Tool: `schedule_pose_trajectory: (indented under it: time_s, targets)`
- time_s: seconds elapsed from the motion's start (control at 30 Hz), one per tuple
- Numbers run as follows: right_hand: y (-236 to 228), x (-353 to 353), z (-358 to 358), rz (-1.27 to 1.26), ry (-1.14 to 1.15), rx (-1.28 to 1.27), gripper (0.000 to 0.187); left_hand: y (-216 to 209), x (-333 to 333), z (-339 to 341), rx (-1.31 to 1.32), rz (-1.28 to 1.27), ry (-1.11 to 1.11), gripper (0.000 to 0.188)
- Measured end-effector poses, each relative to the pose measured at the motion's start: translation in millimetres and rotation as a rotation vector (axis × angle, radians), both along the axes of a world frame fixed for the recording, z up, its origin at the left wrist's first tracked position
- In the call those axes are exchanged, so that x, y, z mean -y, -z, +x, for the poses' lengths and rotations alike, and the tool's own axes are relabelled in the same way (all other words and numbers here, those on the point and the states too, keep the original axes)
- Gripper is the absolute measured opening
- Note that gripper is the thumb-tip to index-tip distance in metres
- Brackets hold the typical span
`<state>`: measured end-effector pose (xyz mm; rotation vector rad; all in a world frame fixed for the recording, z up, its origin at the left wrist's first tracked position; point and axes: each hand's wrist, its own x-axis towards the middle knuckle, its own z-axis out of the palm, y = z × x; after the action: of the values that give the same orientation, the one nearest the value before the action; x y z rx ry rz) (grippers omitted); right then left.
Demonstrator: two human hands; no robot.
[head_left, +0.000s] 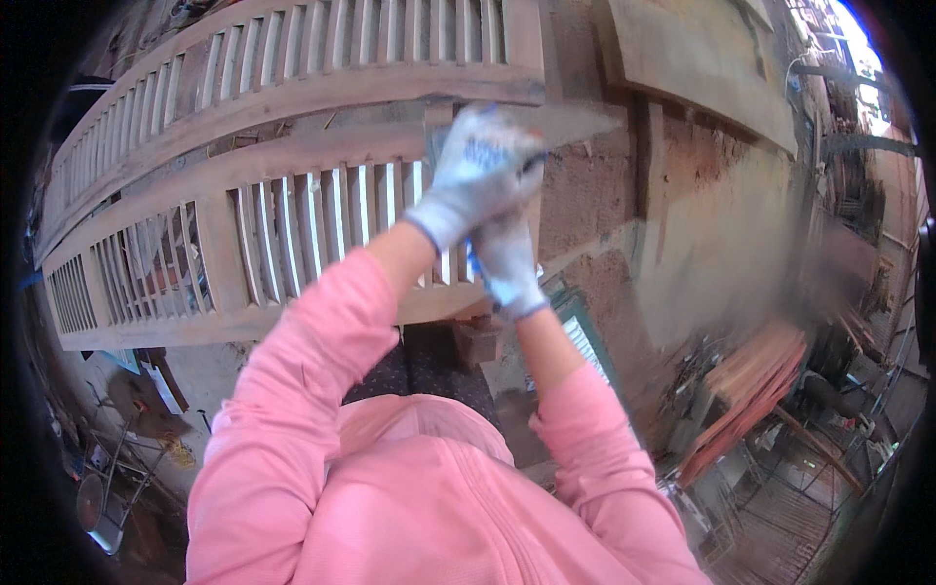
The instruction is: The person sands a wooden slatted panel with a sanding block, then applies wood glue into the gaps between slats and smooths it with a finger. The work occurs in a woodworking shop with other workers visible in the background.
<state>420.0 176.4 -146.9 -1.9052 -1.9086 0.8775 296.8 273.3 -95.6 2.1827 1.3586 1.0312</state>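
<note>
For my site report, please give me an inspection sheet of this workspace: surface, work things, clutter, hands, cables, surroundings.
Surface: no table; brick wall behind.
Work things: slatted wooden panel, upright.
Clutter: stacked reddish boards at lower right, scraps on the floor at lower left.
Hands: left hand and right hand, both gloved and raised together before the panel; grip blurred.
Cables: nothing seen.
Surroundings: second slatted panel above.

Rough brick wall (595,205) w/ patchy plaster, looks like an open workshop yard. Slatted wooden panels (244,244) lean across the left side, daylight coming thru the slats. Stack of reddish planks (751,390) lower right, metal frames and clutter on the dirt floor (146,409). Bright sky top right.
</note>
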Motion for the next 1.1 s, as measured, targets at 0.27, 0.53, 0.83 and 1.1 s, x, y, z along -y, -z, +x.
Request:
schedule_pose_trajectory:
  time_s: [0.27, 0.53, 0.83, 1.1]
  targets:
    - [-1.9, 45.6, 0.4, -0.231, -0.002, 0.006, 0.045, -12.9, 36.7, 1.7, -0.067, -0.147, 0.088, 0.021]
    - [-15.0, 196.7, -8.7, -0.185, -0.049, 0.116, 0.054, -16.8, 167.7, -8.4, -0.013, -0.153, 0.158, 0.022]
    - [-14.3, 37.4, -40.4, -0.205, 0.008, 0.019, 0.045, -6.3, 35.6, -38.7, -0.031, -0.039, 0.000, 0.022]
    - [-2.9, 28.9, -52.4, 0.111, -0.005, -0.252, 0.043, -7.9, 29.5, -48.5, -0.020, 0.062, -0.023, 0.019]
